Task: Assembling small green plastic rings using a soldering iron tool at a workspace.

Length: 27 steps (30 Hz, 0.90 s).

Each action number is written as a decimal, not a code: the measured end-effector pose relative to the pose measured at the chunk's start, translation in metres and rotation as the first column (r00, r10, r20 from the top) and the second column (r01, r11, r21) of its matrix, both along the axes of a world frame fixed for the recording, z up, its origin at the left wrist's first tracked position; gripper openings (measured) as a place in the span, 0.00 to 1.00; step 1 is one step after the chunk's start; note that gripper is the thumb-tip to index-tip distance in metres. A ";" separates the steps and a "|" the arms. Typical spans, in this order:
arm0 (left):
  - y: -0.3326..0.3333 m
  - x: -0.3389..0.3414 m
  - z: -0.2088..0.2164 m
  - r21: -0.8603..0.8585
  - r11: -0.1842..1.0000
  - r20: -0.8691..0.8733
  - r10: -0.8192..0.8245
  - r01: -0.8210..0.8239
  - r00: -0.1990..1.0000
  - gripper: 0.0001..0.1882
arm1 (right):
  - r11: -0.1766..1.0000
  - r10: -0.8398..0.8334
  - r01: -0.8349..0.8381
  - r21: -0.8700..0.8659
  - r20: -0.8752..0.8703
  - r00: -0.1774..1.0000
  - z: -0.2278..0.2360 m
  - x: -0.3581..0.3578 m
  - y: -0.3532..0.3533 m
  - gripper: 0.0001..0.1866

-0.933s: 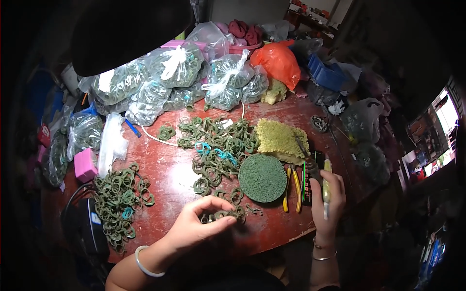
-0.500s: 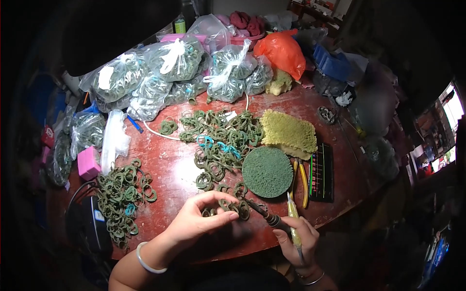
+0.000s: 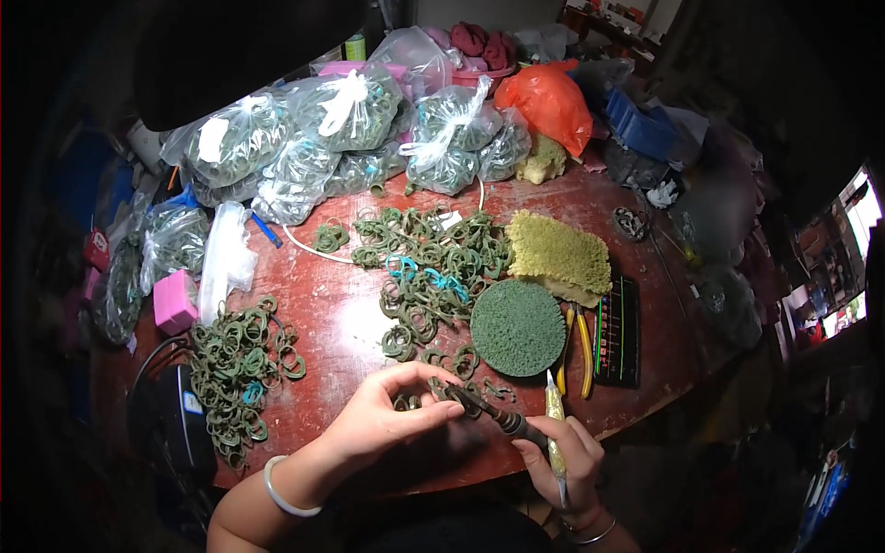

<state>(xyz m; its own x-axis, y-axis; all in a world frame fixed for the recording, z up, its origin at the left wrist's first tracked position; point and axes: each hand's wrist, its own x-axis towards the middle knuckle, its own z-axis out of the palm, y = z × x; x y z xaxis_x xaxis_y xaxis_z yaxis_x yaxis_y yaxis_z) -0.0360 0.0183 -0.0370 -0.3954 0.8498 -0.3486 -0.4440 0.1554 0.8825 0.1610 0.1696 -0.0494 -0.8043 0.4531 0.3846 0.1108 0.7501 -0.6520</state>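
My left hand (image 3: 392, 415) is closed, pinching a dark green ring (image 3: 441, 387) between thumb and fingertips, with more green rings (image 3: 407, 403) tucked under its curled fingers. My right hand (image 3: 567, 452) grips a dark pen-shaped tool with a metal shaft (image 3: 489, 408), like a soldering iron. Its tip reaches the pinched ring; whether they touch is hard to see. The same hand also holds a yellowish-handled knife (image 3: 554, 405), blade pointing away from me. Just beyond my hands lies a loose heap of green rings (image 3: 429, 253), a few of them turquoise. A round green pad (image 3: 518, 328) sits right of the heap.
Another ring pile (image 3: 235, 373) lies left, beside a black box (image 3: 175, 415) with a cable and a pink block (image 3: 175, 302). Knotted clear bags (image 3: 346, 111) line the back. A yellow sponge (image 3: 559, 253), yellow-handled pliers (image 3: 584, 355) and a black tray (image 3: 618, 332) stand right.
The dark tool's tip has moved left, up to the ring at my left fingertips. The whole view has shifted slightly; both hands keep their holds.
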 end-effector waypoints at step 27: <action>0.000 0.004 0.000 0.014 1.000 -0.082 0.012 -0.011 0.997 0.15 | 0.877 -0.373 0.370 0.305 -0.051 0.926 0.017 -0.021 0.055 0.13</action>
